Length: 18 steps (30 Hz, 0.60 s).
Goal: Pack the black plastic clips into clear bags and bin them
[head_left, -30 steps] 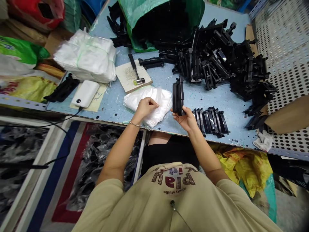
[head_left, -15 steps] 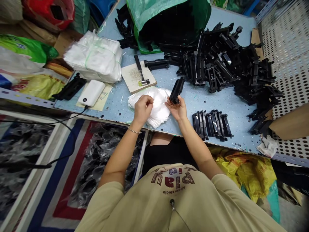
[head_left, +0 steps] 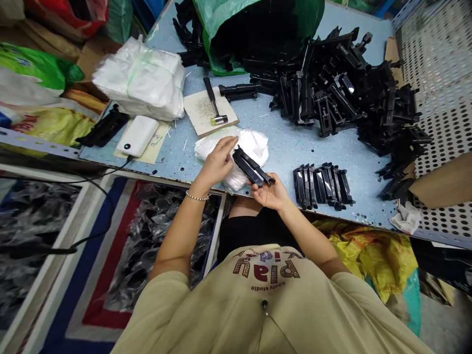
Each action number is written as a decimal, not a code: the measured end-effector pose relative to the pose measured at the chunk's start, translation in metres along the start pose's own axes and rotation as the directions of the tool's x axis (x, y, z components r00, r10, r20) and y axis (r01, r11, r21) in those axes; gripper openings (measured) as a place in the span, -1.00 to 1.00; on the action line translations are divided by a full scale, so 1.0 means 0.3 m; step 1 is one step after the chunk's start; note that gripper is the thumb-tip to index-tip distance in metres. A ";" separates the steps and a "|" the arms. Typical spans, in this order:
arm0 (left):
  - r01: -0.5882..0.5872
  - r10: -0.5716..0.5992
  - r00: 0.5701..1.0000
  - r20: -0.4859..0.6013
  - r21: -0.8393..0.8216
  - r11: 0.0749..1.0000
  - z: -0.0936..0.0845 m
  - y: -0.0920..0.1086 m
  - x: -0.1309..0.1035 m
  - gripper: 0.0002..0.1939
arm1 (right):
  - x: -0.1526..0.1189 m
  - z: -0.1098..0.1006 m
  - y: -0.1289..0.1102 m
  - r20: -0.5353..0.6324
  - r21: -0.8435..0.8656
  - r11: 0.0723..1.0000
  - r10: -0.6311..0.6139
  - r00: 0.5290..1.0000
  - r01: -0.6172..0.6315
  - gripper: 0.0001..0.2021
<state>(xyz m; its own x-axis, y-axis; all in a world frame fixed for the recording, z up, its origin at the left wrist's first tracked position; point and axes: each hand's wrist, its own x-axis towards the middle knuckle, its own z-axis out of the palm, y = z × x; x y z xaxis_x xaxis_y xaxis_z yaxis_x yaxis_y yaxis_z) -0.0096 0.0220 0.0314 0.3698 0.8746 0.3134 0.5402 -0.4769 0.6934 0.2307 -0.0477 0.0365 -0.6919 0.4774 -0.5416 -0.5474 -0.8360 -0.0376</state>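
Observation:
My right hand grips a long black plastic part by its lower end. The part slants up and left over a pile of thin white plastic bags. My left hand is at the left side of the pile, fingers pressed together on a plastic bag close to the part's upper end. The bag is thin, and its edges are hard to make out. To the right of my right hand, several similar black parts lie side by side in a row.
A large heap of black parts spreads from a green sack. A small hammer rests on a pale board. Farther left are a tied bag stack, a white power bank and another black part.
My right hand has moved the black part down and left, tilting it over the bags toward my left hand. My left hand's fingers have straightened at the bags.

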 end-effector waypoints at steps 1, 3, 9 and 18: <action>-0.072 0.071 0.997 0.018 0.016 0.997 0.001 0.037 -0.024 -0.16 | 0.023 0.000 -0.005 0.000 0.007 1.000 -0.013 1.000 0.013 -0.59; -0.210 0.208 0.975 0.081 0.015 0.978 0.017 0.116 -0.075 -0.13 | 0.064 0.006 -0.015 0.003 -0.048 0.994 -0.099 0.995 0.099 -0.65; -0.309 0.315 0.935 0.166 -0.063 0.949 0.109 0.232 -0.168 -0.14 | 0.046 0.010 0.075 0.097 -0.773 0.432 -0.642 0.760 0.464 -0.64; 0.277 -0.288 0.871 0.399 0.088 0.957 -0.273 0.249 -0.511 -0.64 | -0.316 -0.141 0.021 0.290 -0.851 -0.482 -0.764 0.577 -0.210 -0.43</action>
<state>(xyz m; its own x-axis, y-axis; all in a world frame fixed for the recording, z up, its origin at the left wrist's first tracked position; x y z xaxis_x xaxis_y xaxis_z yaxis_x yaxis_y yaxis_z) -0.0880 -0.1404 0.0884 0.4676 0.8642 -0.1858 0.6857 -0.2220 0.6932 0.3126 -0.1097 0.0520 -0.1177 0.9922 -0.0402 0.8094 0.0723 -0.5828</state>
